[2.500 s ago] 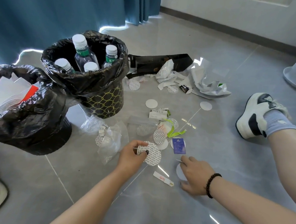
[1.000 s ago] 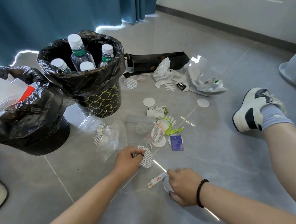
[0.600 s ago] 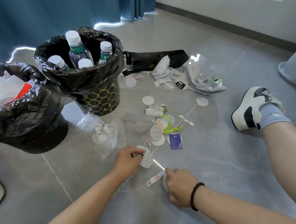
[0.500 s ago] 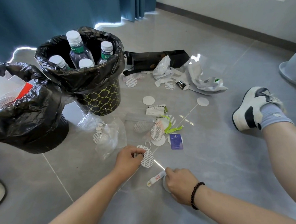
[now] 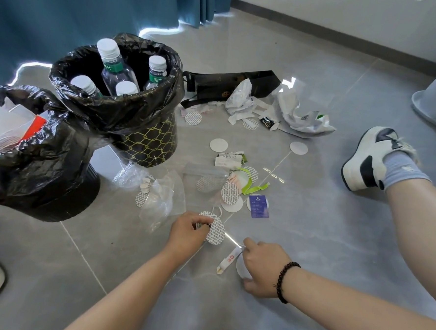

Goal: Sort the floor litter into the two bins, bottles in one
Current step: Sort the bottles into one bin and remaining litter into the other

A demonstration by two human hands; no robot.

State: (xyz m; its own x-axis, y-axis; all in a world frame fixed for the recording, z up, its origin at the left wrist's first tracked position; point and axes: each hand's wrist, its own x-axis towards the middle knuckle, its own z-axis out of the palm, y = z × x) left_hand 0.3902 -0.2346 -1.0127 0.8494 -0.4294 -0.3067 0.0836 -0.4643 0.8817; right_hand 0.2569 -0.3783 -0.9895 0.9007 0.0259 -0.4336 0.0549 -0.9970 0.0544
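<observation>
The right hand (image 5: 261, 267) has slid back toward the body over the last couple of seconds and now curls over a plain white disc (image 5: 241, 269) on the floor (image 5: 335, 235), its fingertips pinching the upper end of a small white sachet (image 5: 227, 261) so that this end tilts off the tile where before it lay flat; by my reading the lift is only just starting. The left hand (image 5: 190, 232) has barely moved and still pinches a couple of printed foil seals (image 5: 215, 231) between thumb and fingers. Nothing has yet gone into a bin in this stretch, so the sorting stands as it did: four capped bottles (image 5: 113, 66) sit upright in the patterned bin (image 5: 149, 142) with the black liner, the nearer black-bagged bin (image 5: 40, 169) holds paper and a red scrap, and no loose bottle shows among the litter, which suggests only the non-bottle share remains. That remainder is well spread: more seals and white discs, clear plastic bags (image 5: 158, 199), a green strip, crumpled wrappers (image 5: 299, 113) and a flattened black bag. Readable writing is scant: the sachet bears a small red round mark, a white slip (image 5: 228, 159) shows "12" after characters too blurred to read, the bottles carry green labels with white characters, and the blue card (image 5: 259, 205) has fine white print too small to make out.
</observation>
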